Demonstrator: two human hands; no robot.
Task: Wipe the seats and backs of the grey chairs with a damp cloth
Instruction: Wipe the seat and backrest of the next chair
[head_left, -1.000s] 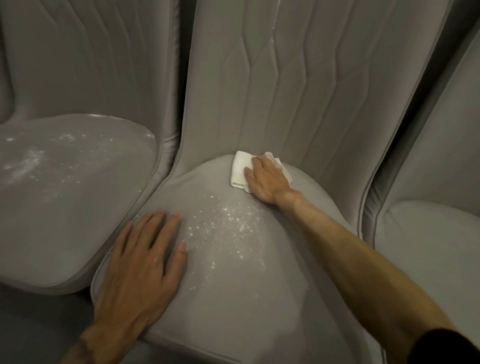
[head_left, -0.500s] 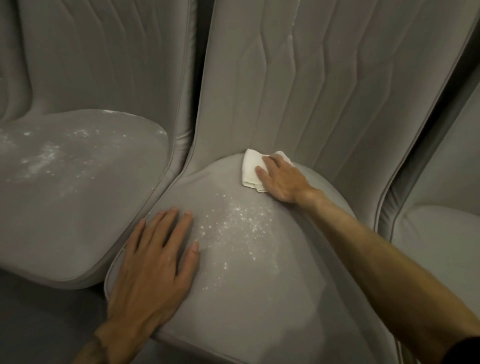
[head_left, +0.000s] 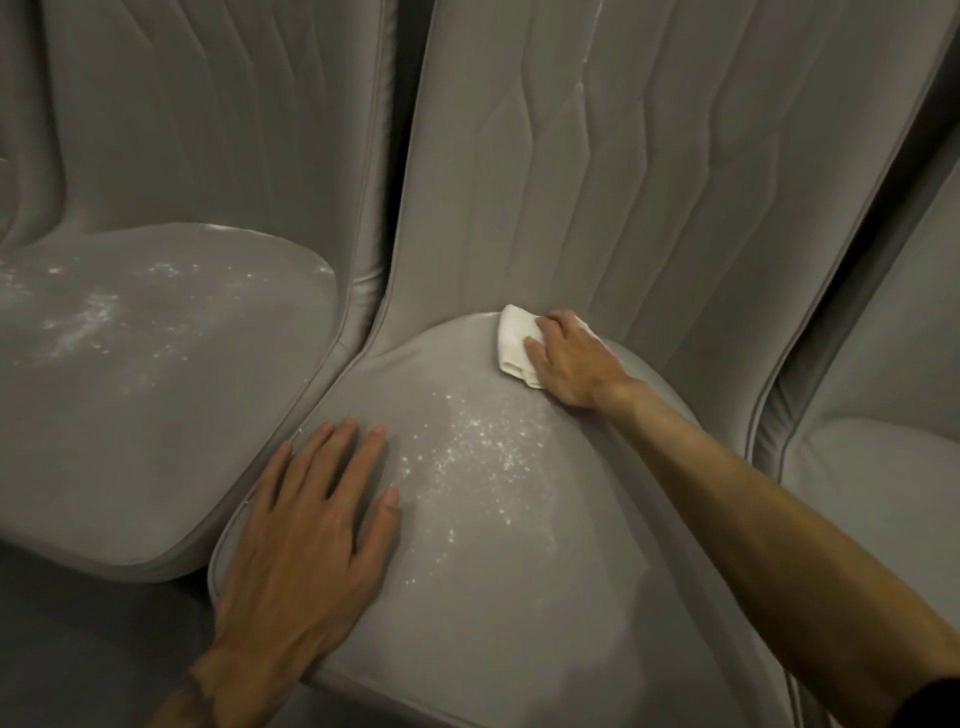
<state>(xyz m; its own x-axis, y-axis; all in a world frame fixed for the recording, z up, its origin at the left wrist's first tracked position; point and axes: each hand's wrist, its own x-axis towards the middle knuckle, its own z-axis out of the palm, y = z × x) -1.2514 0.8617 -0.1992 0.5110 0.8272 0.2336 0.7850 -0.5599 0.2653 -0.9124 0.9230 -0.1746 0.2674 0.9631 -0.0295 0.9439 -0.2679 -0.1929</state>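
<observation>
My right hand (head_left: 571, 364) curls its fingers over the folded cloth (head_left: 511, 343) at the middle seat (head_left: 519, 597)'s back edge, white powder (head_left: 478, 447) lying toward me, leftward, nearer my flat, spread left hand (head_left: 311, 525)

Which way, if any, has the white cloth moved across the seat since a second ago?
No. The cloth stays at the seat's rear against the backrest crease, just behind the powder patch; only the camera shifted.
</observation>
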